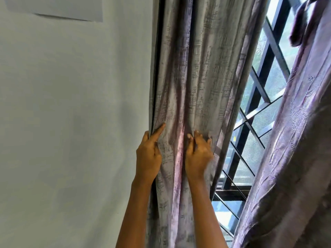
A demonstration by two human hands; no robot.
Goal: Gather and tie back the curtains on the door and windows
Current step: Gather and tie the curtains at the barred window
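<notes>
Two bare forearms [138,212] rose from 6 o'clock to a grey curtain [197,68], which hung in long vertical folds through the middle of the view, from 12 o'clock down to 6. The left hand [148,154] held the curtain's outer edge, on the cloth's 9 o'clock side. Its grip was closed round that edge, with the fingers tucked behind and one finger lying straight up the front. The right hand [198,156], slightly blurred, sat just beside it towards 3 o'clock. Its grip was narrow, with bent fingertips [196,136] pinching a pleat. A plain pale wall [71,104] filled 9 o'clock, with a white sheet [53,6] on it at 11 o'clock. At 3 o'clock a dark window grille [265,74] stood uncovered. A second curtain [295,149], mauve, draped from 1 to 5 o'clock.
</notes>
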